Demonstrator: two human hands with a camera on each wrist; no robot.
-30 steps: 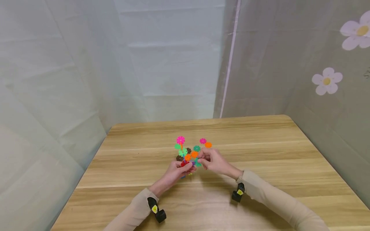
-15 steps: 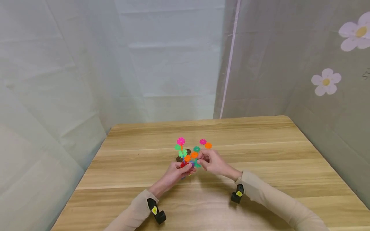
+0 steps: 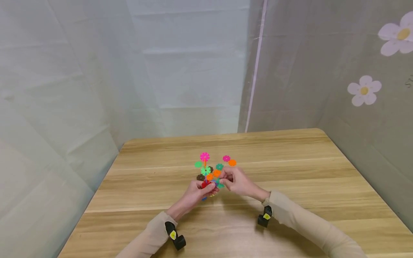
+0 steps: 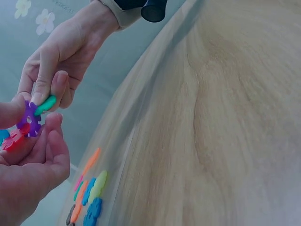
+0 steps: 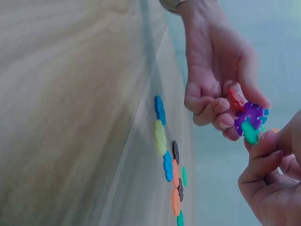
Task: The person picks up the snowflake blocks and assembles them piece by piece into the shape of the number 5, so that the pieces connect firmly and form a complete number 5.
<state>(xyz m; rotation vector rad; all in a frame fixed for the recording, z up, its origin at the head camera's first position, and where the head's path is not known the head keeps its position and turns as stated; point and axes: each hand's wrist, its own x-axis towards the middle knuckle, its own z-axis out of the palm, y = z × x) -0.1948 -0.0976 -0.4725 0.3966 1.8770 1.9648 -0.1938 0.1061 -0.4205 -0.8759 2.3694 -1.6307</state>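
My left hand (image 3: 196,191) grips a joined chain of notched plastic snowflake discs by its lower end. In the head view a pink disc (image 3: 204,157) tops the chain, with a light green disc (image 3: 205,170) lower down. Near my left fingers are a red disc (image 4: 15,138) and a purple disc (image 5: 251,114). Between thumb and fingertips, my right hand (image 3: 241,182) pinches a teal-green disc (image 5: 250,133), its edge right at the purple one. Part of the red disc is hidden by the left hand.
Loose discs lie flat on the wooden table (image 3: 290,168) behind and below the hands: orange (image 3: 232,162), magenta (image 3: 226,158), brown (image 3: 200,177), blue (image 5: 160,109) and yellow (image 5: 160,137) among them. A fabric curtain (image 3: 193,71) hangs beyond the table's far edge.
The upper end of the held chain has swung slightly right, its pink disc moving with it. Both hands stay almost in place, the right one still pinching the teal-green disc.
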